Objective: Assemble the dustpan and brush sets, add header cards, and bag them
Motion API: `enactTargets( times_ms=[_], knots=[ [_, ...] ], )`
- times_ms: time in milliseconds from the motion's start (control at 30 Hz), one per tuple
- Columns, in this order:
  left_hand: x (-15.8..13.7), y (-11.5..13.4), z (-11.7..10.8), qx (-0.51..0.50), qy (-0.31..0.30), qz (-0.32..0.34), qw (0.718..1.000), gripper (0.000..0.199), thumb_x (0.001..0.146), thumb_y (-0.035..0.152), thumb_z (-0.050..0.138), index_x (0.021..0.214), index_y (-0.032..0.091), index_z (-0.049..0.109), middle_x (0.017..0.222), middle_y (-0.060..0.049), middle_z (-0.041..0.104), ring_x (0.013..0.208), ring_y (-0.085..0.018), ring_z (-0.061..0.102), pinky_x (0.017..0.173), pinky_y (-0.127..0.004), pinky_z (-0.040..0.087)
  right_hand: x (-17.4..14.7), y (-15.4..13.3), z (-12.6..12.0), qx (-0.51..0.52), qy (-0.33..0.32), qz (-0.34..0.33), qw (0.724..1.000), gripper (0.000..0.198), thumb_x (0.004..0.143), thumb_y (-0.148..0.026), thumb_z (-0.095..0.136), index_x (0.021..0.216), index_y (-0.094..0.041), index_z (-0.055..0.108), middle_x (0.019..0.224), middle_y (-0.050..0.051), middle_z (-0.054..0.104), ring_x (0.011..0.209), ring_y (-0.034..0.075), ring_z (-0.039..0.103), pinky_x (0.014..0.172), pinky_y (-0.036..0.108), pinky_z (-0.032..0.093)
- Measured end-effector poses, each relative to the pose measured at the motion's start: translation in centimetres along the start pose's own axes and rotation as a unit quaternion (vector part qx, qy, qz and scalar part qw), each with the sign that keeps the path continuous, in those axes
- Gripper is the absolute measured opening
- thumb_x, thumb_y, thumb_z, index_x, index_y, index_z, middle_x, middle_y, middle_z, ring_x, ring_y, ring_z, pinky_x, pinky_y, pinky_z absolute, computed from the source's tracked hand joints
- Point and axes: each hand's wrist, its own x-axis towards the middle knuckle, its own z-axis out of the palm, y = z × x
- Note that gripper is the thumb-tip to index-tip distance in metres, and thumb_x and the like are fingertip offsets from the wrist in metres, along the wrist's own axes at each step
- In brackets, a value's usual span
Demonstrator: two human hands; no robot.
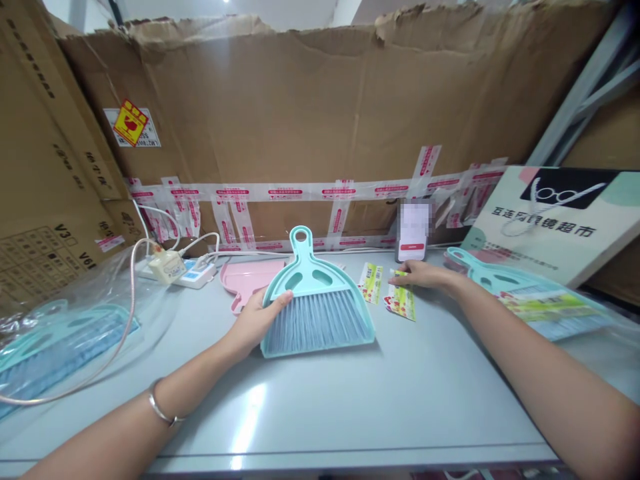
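My left hand (254, 325) grips the left edge of a mint-green dustpan and brush set (323, 320), the thumb over its front. The brush lies nested in the pan, blue bristles toward me and the handle with its hanging hole pointing away. My right hand (425, 274) reaches across to a yellow-green printed card (401, 303), fingertips closed on its top edge. A similar printed card (371, 283) lies just left of it. Behind my left hand is a pink dustpan (250, 280), partly covered by the green set.
A phone (413, 230) leans upright at the back. Bagged green sets lie at left (65, 343) and right (540, 293), the right one bearing a card. A power strip (197, 273) with cables sits back left. A paper bag (555, 227) and large cartons (280, 113) border the grey table (310, 413).
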Motion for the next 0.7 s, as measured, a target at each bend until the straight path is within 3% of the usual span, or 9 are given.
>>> enactTargets(
  times_ms=[167, 267, 367, 433, 467, 533, 600, 700],
  knots=[
    [0.0, 0.0, 0.0, -0.008, 0.005, 0.0, 1.0, 0.045, 0.071, 0.056, 0.058, 0.096, 0.018, 0.063, 0.104, -0.006, 0.067, 0.099, -0.026, 0.059, 0.079, -0.03, 0.045, -1.7, -1.6, -1.3, 0.056, 0.021, 0.024, 0.998, 0.043, 0.055, -0.036, 0.075, 0.086, -0.017, 0.052, 0.054, -0.003, 0.052, 0.052, 0.013, 0.05, 0.048, 0.024, 0.037],
    [0.1, -0.1, 0.1, -0.015, 0.033, -0.009, 0.999, 0.049, 0.069, 0.056, 0.059, 0.098, 0.017, 0.063, 0.106, -0.007, 0.067, 0.1, -0.027, 0.059, 0.081, -0.033, 0.045, -4.6, -4.4, -3.4, 0.177, 0.001, -0.032, 0.984, 0.046, 0.06, -0.043, 0.072, 0.091, -0.018, 0.05, 0.045, -0.01, 0.04, 0.038, 0.007, 0.036, 0.04, 0.021, 0.026],
    [0.1, -0.1, 0.3, -0.029, 0.054, -0.025, 0.998, 0.05, 0.07, 0.056, 0.059, 0.102, 0.017, 0.062, 0.108, -0.007, 0.066, 0.102, -0.027, 0.058, 0.082, -0.034, 0.046, -8.7, -8.5, -4.8, 0.399, -0.066, -0.165, 0.899, 0.039, 0.06, -0.047, 0.071, 0.08, -0.02, 0.051, 0.051, -0.008, 0.05, 0.032, 0.001, 0.032, 0.035, 0.017, 0.022],
    [0.1, -0.1, 0.4, -0.047, 0.053, -0.029, 0.997, 0.048, 0.07, 0.054, 0.059, 0.101, 0.017, 0.063, 0.108, -0.007, 0.066, 0.102, -0.027, 0.058, 0.083, -0.033, 0.046, -11.0, -11.1, -4.3, 0.486, -0.113, -0.235, 0.835, 0.038, 0.059, -0.048, 0.072, 0.072, -0.021, 0.048, 0.047, -0.009, 0.05, 0.028, 0.002, 0.036, 0.034, 0.017, 0.027],
    [0.0, 0.0, 0.5, -0.061, 0.049, -0.03, 0.997, 0.047, 0.071, 0.053, 0.06, 0.1, 0.017, 0.063, 0.108, -0.007, 0.066, 0.101, -0.027, 0.059, 0.082, -0.034, 0.047, -11.8, -12.2, -3.6, 0.502, -0.137, -0.247, 0.817, 0.038, 0.059, -0.047, 0.072, 0.072, -0.021, 0.047, 0.048, -0.008, 0.053, 0.027, 0.003, 0.039, 0.033, 0.017, 0.031],
    [0.0, -0.1, 0.6, -0.097, 0.037, -0.035, 0.994, 0.045, 0.07, 0.052, 0.061, 0.097, 0.016, 0.063, 0.104, -0.009, 0.068, 0.096, -0.027, 0.062, 0.079, -0.034, 0.048, -12.5, -13.9, -1.3, 0.497, -0.174, -0.236, 0.817, 0.035, 0.063, -0.045, 0.071, 0.074, -0.022, 0.047, 0.052, -0.005, 0.06, 0.033, 0.008, 0.051, 0.035, 0.019, 0.04],
    [-0.1, -0.2, 0.7, -0.131, 0.027, -0.043, 0.99, 0.045, 0.07, 0.051, 0.062, 0.096, 0.014, 0.063, 0.096, -0.009, 0.07, 0.087, -0.025, 0.064, 0.074, -0.034, 0.05, -12.3, -14.7, 1.3, 0.472, -0.203, -0.202, 0.834, 0.032, 0.066, -0.042, 0.069, 0.075, -0.022, 0.045, 0.057, -0.002, 0.065, 0.042, 0.012, 0.059, 0.041, 0.022, 0.047],
    [0.0, -0.4, 0.8, -0.174, 0.029, -0.053, 0.983, 0.045, 0.071, 0.052, 0.063, 0.097, 0.015, 0.061, 0.088, -0.008, 0.071, 0.078, -0.023, 0.066, 0.07, -0.033, 0.051, -11.5, -14.9, 4.2, 0.464, -0.176, -0.159, 0.853, 0.032, 0.068, -0.041, 0.066, 0.076, -0.022, 0.042, 0.057, -0.002, 0.065, 0.047, 0.015, 0.063, 0.045, 0.025, 0.05]
  ],
)
